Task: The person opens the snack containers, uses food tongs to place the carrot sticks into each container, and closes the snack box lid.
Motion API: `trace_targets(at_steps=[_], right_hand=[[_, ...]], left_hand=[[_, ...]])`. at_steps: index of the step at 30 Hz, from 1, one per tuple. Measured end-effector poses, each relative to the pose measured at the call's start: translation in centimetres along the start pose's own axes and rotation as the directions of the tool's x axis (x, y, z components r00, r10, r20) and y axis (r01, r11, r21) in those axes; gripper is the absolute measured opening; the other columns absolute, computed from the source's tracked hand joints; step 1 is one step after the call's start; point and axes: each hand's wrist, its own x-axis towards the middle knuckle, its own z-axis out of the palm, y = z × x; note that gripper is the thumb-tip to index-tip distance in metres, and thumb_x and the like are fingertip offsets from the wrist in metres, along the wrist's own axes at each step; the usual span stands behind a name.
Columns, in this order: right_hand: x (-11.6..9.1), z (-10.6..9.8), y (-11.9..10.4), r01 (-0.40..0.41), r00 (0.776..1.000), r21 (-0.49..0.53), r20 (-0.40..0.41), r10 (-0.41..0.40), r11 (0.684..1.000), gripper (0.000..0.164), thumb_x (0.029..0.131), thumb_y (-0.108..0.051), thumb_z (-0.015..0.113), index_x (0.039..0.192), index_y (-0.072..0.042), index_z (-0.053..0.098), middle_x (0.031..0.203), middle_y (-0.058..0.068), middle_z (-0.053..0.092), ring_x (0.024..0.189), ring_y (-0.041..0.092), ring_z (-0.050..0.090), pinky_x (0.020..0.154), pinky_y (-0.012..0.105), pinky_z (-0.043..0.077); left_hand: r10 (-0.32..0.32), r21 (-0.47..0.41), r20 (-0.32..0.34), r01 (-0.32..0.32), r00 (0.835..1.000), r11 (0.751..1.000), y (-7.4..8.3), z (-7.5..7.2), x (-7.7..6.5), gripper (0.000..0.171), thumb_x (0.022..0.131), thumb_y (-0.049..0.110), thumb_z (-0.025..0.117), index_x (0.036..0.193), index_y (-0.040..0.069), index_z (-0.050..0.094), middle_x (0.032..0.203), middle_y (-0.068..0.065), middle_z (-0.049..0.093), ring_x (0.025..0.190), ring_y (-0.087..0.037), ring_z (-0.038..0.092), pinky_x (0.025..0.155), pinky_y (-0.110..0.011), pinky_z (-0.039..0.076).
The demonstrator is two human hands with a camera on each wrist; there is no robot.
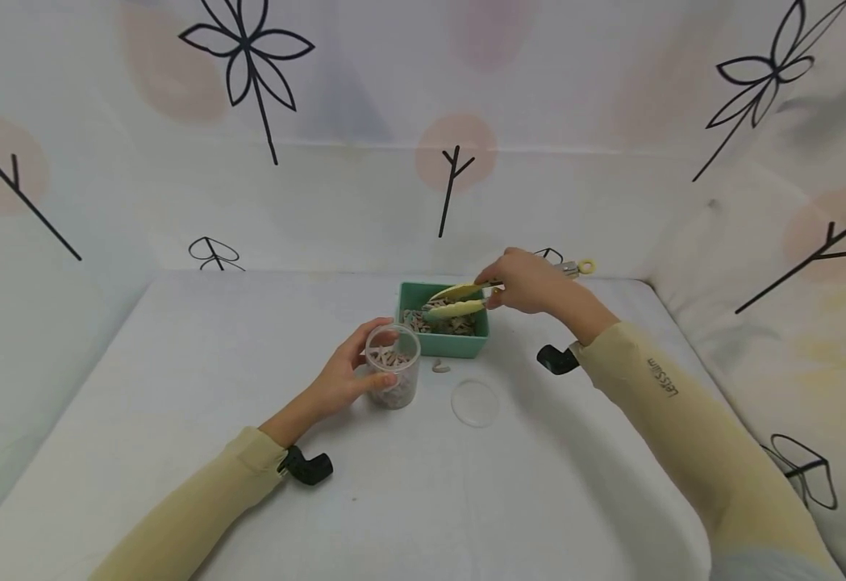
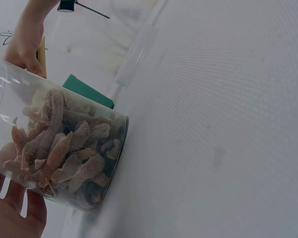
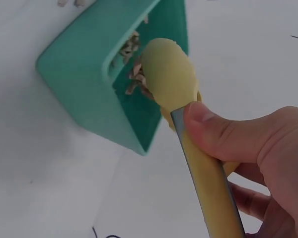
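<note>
My left hand (image 1: 344,373) grips a clear plastic jar (image 1: 395,386) from its left side, fingers and thumb around the wall. Through the wall show many dried, greyish-brown strips (image 2: 64,148), and the jar's mouth is uncovered. In my right hand (image 1: 527,282) are yellow tongs (image 3: 203,183), the thumb pressing one arm. Their rounded yellow heads (image 3: 169,69) reach into a green rectangular box (image 1: 452,347) that stands just behind and right of the jar. More of the same strips (image 3: 136,77) lie inside the box, partly hidden by the tongs.
A clear round lid (image 1: 475,403) lies flat on the white-covered table (image 1: 423,500), right of the jar. One loose strip (image 1: 440,367) sits in front of the box. A patterned cloth backdrop (image 1: 364,194) rises behind and beside the table.
</note>
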Motion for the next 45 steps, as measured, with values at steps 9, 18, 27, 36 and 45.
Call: trace_targets(at_steps=[9,18,27,36,45], right_hand=[[-1.1,-0.4,0.4,-0.004,0.998,0.083,-0.055,0.009,0.997,0.039,0.088,-0.021,0.078,0.125,-0.01,0.071,0.106,0.004,0.068,0.093,0.023,0.05,0.073,0.039,0.045],[-1.0,0.5,0.9,0.011,0.999,0.097,-0.051,-0.006,0.995,0.039,0.09,-0.021,0.077,0.126,-0.008,0.07,0.107,0.005,0.069,0.093,0.024,0.05,0.073,0.039,0.044],[-1.7,-1.3,0.4,0.064,0.99,0.087,-0.13,-0.053,0.994,0.04,0.088,-0.018,0.079,0.126,-0.009,0.071,0.097,0.005,0.065,0.088,0.023,0.049,0.07,0.038,0.044],[-3.3,-3.6,-2.1,0.144,0.972,0.161,-0.21,-0.109,0.976,0.041,0.086,-0.017,0.081,0.125,-0.014,0.071,0.1,0.001,0.067,0.085,0.02,0.048,0.067,0.037,0.044],[-4.7,-3.3,-5.1,0.325,0.935,0.255,-0.228,-0.271,0.911,0.041,0.084,-0.017,0.082,0.124,-0.015,0.072,0.098,-0.002,0.066,0.084,0.017,0.051,0.065,0.035,0.047]], left_hand=[[-0.015,0.015,-0.005,0.015,1.0,1.0,0.2,-0.1,-0.1,0.08,0.088,0.034,0.078,0.152,0.016,0.035,0.145,-0.022,0.048,0.135,-0.031,0.043,0.101,-0.059,0.039],[-0.015,0.013,-0.005,0.015,1.0,1.0,0.2,0.0,0.0,0.079,0.088,0.036,0.078,0.152,0.015,0.035,0.144,-0.021,0.049,0.135,-0.032,0.043,0.101,-0.059,0.039],[-0.012,0.012,-0.006,0.013,1.0,1.0,0.1,0.0,0.0,0.079,0.088,0.035,0.078,0.152,0.015,0.035,0.144,-0.019,0.05,0.134,-0.033,0.043,0.101,-0.057,0.039],[0.013,0.021,0.002,-0.013,1.0,1.0,-0.1,-0.1,0.0,0.083,0.088,0.039,0.077,0.153,0.012,0.033,0.144,-0.021,0.049,0.135,-0.033,0.044,0.099,-0.056,0.041],[-0.004,0.02,-0.002,0.004,1.0,1.0,-0.1,-0.1,0.0,0.081,0.089,0.032,0.078,0.153,0.01,0.033,0.143,-0.018,0.05,0.133,-0.034,0.044,0.101,-0.057,0.04]])
